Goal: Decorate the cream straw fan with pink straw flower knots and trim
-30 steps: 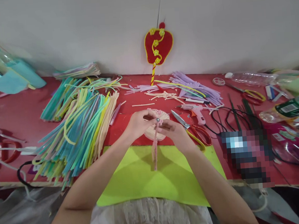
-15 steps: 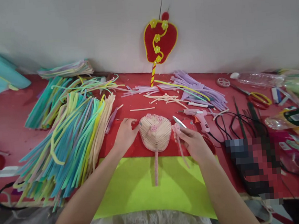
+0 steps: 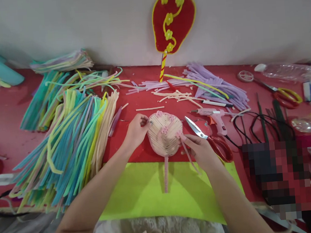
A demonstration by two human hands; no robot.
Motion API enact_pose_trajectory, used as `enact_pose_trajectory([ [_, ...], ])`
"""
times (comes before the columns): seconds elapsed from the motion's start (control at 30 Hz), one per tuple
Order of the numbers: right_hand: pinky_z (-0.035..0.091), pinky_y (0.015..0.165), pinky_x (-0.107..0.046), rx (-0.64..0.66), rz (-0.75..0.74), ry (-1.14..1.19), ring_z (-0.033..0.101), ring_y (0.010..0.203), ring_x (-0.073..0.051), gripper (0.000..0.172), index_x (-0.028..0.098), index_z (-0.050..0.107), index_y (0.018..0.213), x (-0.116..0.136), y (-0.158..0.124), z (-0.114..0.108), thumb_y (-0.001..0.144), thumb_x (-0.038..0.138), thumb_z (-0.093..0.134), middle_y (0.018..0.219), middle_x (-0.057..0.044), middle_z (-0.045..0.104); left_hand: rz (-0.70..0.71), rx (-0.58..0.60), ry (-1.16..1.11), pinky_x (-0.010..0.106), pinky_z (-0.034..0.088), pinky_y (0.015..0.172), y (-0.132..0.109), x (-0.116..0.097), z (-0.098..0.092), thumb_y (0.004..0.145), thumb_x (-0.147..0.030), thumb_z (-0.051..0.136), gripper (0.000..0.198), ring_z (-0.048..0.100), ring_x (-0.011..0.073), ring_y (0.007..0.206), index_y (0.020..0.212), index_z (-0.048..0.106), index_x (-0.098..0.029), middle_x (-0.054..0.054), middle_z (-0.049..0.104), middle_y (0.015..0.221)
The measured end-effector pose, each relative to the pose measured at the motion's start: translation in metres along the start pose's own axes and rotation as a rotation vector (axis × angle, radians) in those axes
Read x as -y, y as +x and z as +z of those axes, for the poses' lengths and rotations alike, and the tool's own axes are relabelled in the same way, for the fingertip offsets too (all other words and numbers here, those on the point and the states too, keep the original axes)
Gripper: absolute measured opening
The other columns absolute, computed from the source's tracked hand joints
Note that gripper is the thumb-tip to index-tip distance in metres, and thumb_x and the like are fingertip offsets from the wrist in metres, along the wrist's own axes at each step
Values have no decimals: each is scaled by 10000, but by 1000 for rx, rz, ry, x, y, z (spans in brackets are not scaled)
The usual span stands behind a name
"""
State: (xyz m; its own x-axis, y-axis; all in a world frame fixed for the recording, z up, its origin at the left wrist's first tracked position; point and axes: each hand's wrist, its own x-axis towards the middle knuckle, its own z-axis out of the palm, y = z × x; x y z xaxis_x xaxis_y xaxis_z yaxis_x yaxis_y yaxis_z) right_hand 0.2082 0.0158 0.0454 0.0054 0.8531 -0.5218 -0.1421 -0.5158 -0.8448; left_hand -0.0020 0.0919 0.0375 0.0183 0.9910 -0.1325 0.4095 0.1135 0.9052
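A small cream woven fan (image 3: 163, 137) with pink flowers and a pink handle lies on the red table, its handle reaching onto the lime green sheet (image 3: 151, 199). My left hand (image 3: 135, 132) grips the fan's left edge, fingers closed on it. My right hand (image 3: 200, 150) pinches a pink pipe-cleaner flower (image 3: 180, 135) with a trailing stem against the fan's right edge.
A big pile of coloured pipe cleaners (image 3: 70, 134) fills the left. Red-handled scissors (image 3: 211, 139), a pink glue gun (image 3: 214, 116), black cable and purple pipe cleaners (image 3: 214, 85) lie right. A red fan (image 3: 173, 20) hangs on the wall. A blurred patch sits lower right.
The hands parted from a joint hold and the fan came to lie flat. My left hand moved onto its left edge; my right brought the pink flower to its right edge.
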Motion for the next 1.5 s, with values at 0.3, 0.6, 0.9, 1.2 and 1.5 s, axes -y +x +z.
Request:
enact_pose_trajectory([
  [0.3, 504, 607, -282, 140, -12, -329, 593, 632, -149, 286, 197, 704, 719, 10, 2, 22, 731, 474, 633, 686, -10, 654, 313, -120, 358, 365, 435, 874, -12, 2, -6, 806, -106, 570, 129, 552, 188, 950, 914, 572, -177, 54, 584, 987],
  [0.6, 432, 656, -296, 110, -360, -774, 585, 723, -164, 135, 239, 712, 801, 11, 14, 28, 809, 276, 583, 790, -25, 639, 406, 183, 313, 301, 461, 808, -18, 3, -14, 840, -92, 524, 193, 578, 154, 889, 917, 650, -215, 19, 630, 928],
  [0.9, 461, 656, -284, 100, -421, -744, 603, 739, -166, 137, 243, 704, 817, 3, 21, 36, 821, 283, 573, 811, -27, 653, 374, 256, 251, 288, 453, 778, -15, 17, -5, 811, -146, 611, 103, 571, 155, 881, 847, 674, -219, 3, 644, 902],
  [1.2, 486, 723, -300, 6, -453, -733, 618, 779, -169, 52, 225, 658, 799, -3, 22, 36, 791, 243, 611, 827, -18, 683, 366, 267, 269, 304, 445, 782, -16, 16, -5, 843, -148, 563, 132, 552, 162, 871, 874, 674, -212, 17, 627, 904],
  [1.5, 465, 728, -336, 14, -690, -839, 593, 771, -189, 124, 228, 679, 791, -12, 23, 35, 847, 229, 568, 783, -40, 678, 315, 226, 255, 315, 453, 786, -18, 15, -1, 820, -197, 601, 96, 544, 165, 872, 843, 688, -232, 7, 626, 877],
])
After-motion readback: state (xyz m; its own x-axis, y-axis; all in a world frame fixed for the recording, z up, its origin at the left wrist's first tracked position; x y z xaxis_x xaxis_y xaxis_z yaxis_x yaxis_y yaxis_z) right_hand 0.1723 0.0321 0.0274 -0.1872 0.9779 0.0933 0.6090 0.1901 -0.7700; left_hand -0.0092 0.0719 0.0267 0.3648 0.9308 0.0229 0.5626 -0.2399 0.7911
